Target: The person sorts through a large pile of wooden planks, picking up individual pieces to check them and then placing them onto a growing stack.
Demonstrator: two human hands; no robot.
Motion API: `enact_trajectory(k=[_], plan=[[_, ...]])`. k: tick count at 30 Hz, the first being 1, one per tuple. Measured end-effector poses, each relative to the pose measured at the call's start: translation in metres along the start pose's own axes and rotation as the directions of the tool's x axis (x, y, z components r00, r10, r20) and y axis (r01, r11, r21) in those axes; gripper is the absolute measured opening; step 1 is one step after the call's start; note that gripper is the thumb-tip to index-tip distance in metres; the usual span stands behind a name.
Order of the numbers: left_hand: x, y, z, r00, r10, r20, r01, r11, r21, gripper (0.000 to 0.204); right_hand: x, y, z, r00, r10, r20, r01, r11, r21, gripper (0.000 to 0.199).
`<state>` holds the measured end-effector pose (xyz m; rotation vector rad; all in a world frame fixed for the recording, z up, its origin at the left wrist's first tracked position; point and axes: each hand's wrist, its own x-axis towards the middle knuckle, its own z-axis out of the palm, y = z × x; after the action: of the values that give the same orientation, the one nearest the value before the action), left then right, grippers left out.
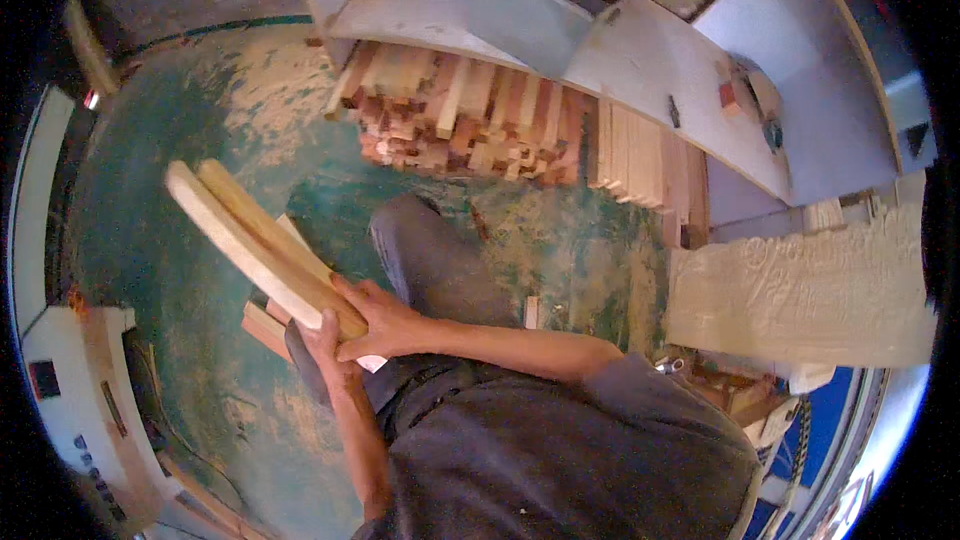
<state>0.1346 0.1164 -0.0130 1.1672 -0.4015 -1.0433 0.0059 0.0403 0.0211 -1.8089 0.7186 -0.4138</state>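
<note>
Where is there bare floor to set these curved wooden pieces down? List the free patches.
Free: the green floor left of the curved wooden pieces, held in the left hand and right hand; also the sawdust-strewn strip between the knee and the stacked wood blocks. Crowded: under the grey bench and beneath the hands.

The person wears a dark grey short-sleeved shirt point(570, 450), loose and creased across the chest. Both forearms are bare below the sleeves. The trousers point(435, 260) are grey too, slightly lighter than the shirt, with a dusty look.

two curved wooden slats point(255, 240); two hands point(375, 325)
</note>
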Motion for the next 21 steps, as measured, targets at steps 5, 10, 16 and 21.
enact_trajectory(k=[5, 10, 16, 21], plan=[[0.015, 0.017, 0.036, 0.992, 0.120, 0.049, -0.105, 0.966, -0.237, 0.077, -0.018, -0.003, -0.037, 0.981, -0.135, -0.135, 0.137, 0.991, 0.003, 0.105], [0.059, 0.052, 0.084, 0.966, 0.101, 0.238, 0.014, 0.899, -0.437, 0.085, -0.064, -0.009, -0.076, 0.994, -0.065, -0.093, 0.029, 0.938, -0.346, 0.094], [0.057, -0.007, 0.116, 0.947, -0.159, 0.281, 0.249, 0.913, -0.324, 0.081, -0.107, 0.021, -0.076, 0.965, 0.067, -0.252, -0.122, 0.970, -0.210, 0.085], [0.054, -0.033, 0.174, 0.887, -0.341, 0.313, 0.341, 0.938, 0.056, 0.071, -0.166, 0.037, -0.099, 0.854, 0.216, -0.473, -0.243, 0.970, 0.004, 0.080]])
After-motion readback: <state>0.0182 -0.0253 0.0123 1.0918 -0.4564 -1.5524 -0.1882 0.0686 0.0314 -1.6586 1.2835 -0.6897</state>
